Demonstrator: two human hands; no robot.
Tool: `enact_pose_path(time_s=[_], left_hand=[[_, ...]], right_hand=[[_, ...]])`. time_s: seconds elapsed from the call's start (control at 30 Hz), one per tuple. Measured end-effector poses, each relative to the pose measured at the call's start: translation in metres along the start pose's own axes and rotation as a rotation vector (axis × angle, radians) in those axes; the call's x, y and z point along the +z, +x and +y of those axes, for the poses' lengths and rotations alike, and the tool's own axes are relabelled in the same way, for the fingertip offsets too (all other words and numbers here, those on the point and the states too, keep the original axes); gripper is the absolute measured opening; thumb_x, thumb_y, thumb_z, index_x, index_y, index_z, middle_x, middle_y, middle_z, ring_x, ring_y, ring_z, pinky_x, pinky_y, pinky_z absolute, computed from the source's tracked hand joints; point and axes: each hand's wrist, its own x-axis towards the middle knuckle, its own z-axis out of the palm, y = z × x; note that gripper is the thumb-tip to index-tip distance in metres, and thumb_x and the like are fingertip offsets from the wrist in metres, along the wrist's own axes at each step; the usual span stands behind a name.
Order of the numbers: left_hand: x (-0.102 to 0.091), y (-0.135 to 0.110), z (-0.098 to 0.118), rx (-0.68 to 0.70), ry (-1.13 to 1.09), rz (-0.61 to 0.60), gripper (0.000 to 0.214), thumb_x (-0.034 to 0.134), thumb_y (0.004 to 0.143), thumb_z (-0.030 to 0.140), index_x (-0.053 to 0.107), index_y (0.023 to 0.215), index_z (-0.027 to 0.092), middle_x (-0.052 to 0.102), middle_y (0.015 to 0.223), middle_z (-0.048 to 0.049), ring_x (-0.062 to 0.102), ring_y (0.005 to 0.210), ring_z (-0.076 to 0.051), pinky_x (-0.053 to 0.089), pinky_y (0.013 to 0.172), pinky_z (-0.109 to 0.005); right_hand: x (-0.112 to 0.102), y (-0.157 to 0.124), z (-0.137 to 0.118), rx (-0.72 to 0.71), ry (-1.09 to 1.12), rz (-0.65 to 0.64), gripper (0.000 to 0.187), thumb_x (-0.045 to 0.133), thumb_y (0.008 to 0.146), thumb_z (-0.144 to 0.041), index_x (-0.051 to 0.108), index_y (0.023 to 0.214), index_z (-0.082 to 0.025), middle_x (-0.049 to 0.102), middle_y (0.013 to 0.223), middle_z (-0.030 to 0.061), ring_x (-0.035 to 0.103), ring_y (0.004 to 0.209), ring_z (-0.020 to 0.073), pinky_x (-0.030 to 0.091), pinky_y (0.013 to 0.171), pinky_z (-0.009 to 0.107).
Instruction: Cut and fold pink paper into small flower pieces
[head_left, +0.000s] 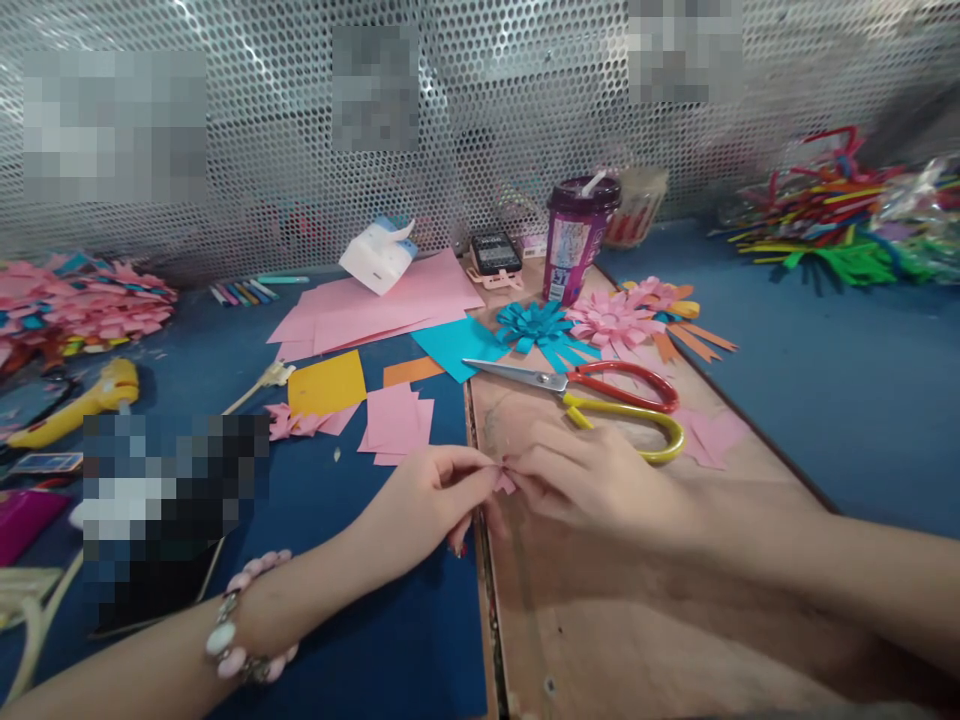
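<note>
Between the fingertips of both hands is a small piece of pink paper point(505, 484), mostly covered by the fingers. My left hand point(431, 495) pinches it from the left, and my right hand point(600, 480) pinches it from the right. Just beyond my right hand lie scissors point(551, 380) with one red and one yellow handle, blades pointing left. Small pink paper pieces point(397, 420) lie beyond my left hand, beside a yellow sheet point(327, 383). A blue paper flower point(536, 325) and a pink paper flower point(615, 318) rest behind the scissors.
A purple lidded cup point(574, 240) stands at the back near a phone point(495, 254). Large pink sheets point(382, 305) lie under a white box point(379, 258). On the left are a yellow glue gun point(82, 400) and a pile of pink paper flowers point(90, 305). Colourful strips point(832, 215) lie right.
</note>
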Motion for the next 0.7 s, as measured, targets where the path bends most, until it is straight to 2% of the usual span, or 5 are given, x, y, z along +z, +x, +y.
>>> enact_pose_path(time_s=[0.1,0.23,0.4,0.53,0.7], left_hand=[[0.000,0.000,0.000,-0.002,-0.009,0.006,0.028,0.049,0.089,0.038,0.065,0.084,0.015,0.070,0.066,-0.0019,0.043,0.036,-0.004,0.033,0.039,-0.017],[-0.001,0.001,-0.002,0.016,-0.044,0.016,0.030,0.048,0.089,0.039,0.063,0.081,0.015,0.066,0.061,-0.0002,0.042,0.035,-0.004,0.033,0.039,-0.017],[-0.001,0.003,-0.003,0.060,-0.051,0.018,0.031,0.048,0.090,0.039,0.058,0.074,0.014,0.064,0.061,0.0007,0.042,0.036,-0.004,0.035,0.040,-0.017],[-0.001,0.002,-0.001,0.063,-0.071,0.020,0.030,0.051,0.088,0.041,0.058,0.077,0.014,0.063,0.062,0.0008,0.043,0.037,-0.004,0.035,0.040,-0.017],[-0.002,0.001,-0.001,0.063,-0.056,0.028,0.031,0.053,0.087,0.042,0.057,0.076,0.014,0.063,0.062,0.0003,0.044,0.038,-0.004,0.036,0.041,-0.018]], right_hand=[[-0.002,-0.003,-0.001,-0.152,-0.171,-0.002,0.026,0.039,0.093,-0.011,0.061,0.080,-0.015,0.058,0.069,0.0035,0.047,0.058,0.0124,0.031,0.050,0.028],[-0.006,-0.002,-0.008,-0.227,-0.280,0.009,0.030,0.035,0.094,-0.010,0.060,0.077,-0.014,0.056,0.069,0.0046,0.047,0.057,0.0133,0.033,0.048,0.030],[-0.004,-0.003,-0.020,-0.172,-0.372,0.002,0.023,0.042,0.091,-0.014,0.058,0.075,-0.014,0.051,0.064,0.0029,0.046,0.055,0.0146,0.035,0.046,0.030],[-0.002,-0.005,-0.026,-0.145,-0.427,0.016,0.020,0.044,0.090,-0.016,0.062,0.087,-0.010,0.058,0.072,0.0068,0.053,0.060,0.0168,0.040,0.046,0.030],[-0.003,-0.005,-0.023,0.006,-0.188,0.022,0.021,0.044,0.088,-0.016,0.063,0.092,-0.010,0.061,0.077,0.0080,0.057,0.067,0.0177,0.045,0.051,0.029]])
